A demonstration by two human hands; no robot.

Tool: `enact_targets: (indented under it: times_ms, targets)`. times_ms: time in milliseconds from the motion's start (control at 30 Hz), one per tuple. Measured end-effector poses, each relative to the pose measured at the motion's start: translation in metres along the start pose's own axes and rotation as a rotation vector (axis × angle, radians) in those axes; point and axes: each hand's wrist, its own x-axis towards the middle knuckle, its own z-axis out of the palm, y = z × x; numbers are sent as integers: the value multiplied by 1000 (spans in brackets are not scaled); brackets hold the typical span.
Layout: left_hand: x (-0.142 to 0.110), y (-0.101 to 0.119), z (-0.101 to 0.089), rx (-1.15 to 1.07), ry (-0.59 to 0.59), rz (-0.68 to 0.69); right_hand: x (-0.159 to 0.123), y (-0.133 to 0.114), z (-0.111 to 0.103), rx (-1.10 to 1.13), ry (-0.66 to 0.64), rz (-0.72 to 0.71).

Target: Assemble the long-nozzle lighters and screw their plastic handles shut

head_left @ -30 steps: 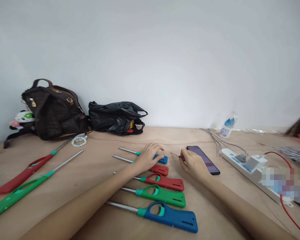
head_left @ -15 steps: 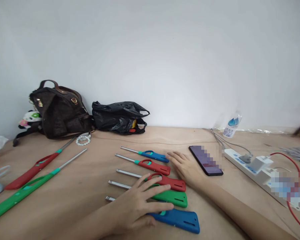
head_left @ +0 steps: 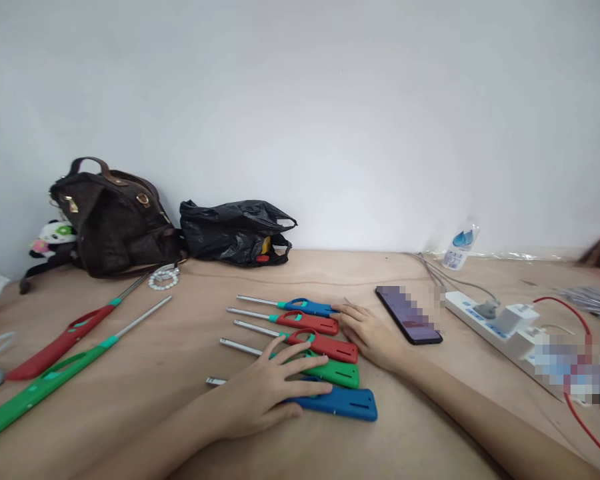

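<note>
Several long-necked gas lighters lie side by side in a column, metal tips to the left. My left hand (head_left: 267,393) is open, its spread fingers lying across the nearer ones: the near blue lighter (head_left: 353,403), the green lighter (head_left: 343,375) and the nearer red lighter (head_left: 333,347). It covers parts of their necks and triggers. My right hand (head_left: 373,335) rests at the handle ends of the farther red lighter (head_left: 315,323) and the far blue lighter (head_left: 313,307). Its fingers are stretched out and slightly bent, with the tips by the far blue handle.
At left lie a larger red lighter (head_left: 63,343) and a larger green lighter (head_left: 50,387). Behind stand a dark backpack (head_left: 125,227), a black plastic bag (head_left: 225,233) and a bead bracelet (head_left: 163,279). At right are a phone (head_left: 410,317), a power strip (head_left: 480,323) and a bottle (head_left: 460,247).
My left hand has moved away from me, pushing the nearer lighters toward the far ones, so the column is tighter. My right hand stays by the far handle ends.
</note>
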Motion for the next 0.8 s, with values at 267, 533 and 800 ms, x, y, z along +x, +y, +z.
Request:
enact_targets:
  times_ms: [267,533,800]
  targets:
    - [0,-11,5,50,28,-40,-2,7,5,45,34,31]
    - [2,-22,6,38,95,-70,-2,13,9,-8,45,66]
    - [3,-25,5,68,127,-56,1,18,2,-73,65,48]
